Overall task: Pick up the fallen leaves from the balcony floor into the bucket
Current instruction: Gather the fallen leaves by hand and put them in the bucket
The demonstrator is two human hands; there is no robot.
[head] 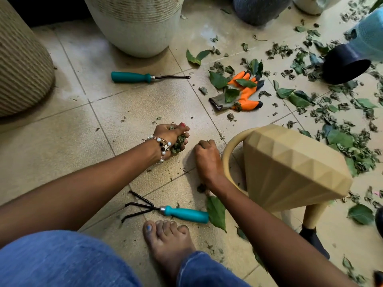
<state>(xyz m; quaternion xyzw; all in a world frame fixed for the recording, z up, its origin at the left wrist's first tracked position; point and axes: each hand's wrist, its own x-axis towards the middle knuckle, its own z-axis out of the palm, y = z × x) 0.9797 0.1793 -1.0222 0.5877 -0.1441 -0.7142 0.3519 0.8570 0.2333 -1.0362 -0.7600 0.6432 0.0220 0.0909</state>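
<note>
Fallen leaves (342,139): green, many dried and crumpled, scattered over the right side of the beige tiled floor (62,141); one large leaf lies by the foot. Bucket (290,168): tan, faceted, tipped on its side beside the right hand. Large ribbed pots stand along the far edge; an orange glove (242,94) and two teal-handled tools lie on the tiles. Left hand (172,137) grips a wad of leaves. Right hand (207,158) is curled, knuckles up, on the floor; contents cannot be told.

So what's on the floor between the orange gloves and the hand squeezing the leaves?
In the head view, mostly bare tile with tiny leaf crumbs lies between the orange gloves and the left hand.
</note>
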